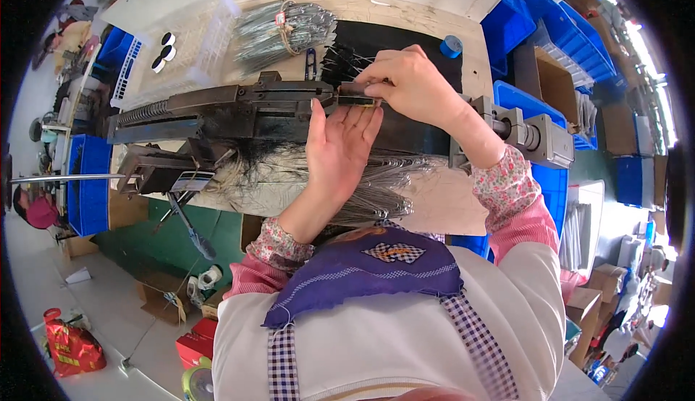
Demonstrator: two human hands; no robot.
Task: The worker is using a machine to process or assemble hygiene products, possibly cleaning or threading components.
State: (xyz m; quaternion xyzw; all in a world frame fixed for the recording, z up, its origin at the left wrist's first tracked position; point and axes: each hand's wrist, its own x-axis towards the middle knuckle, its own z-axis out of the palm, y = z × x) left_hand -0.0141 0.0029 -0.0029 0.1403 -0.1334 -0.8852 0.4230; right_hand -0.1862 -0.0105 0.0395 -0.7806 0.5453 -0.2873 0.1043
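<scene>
My right hand is closed, its thumb and fingers pinching a small dark rectangular piece with a yellowish lower edge. Palm up, my left hand lies open, its straight fingers reaching to the underside of that piece and its thumb pointing up beside it. Both hands are at the middle of a long dark metal bench machine with a coiled spring at its left end. Whether the piece is loose or part of the machine, I cannot tell. Thin wires lie bundled below my left hand.
Behind the machine are another tied wire bundle, a clear plastic basket and a blue round cap. Black bristles litter the near side. A metal cylinder unit juts out at right. Blue bins stand beyond the table.
</scene>
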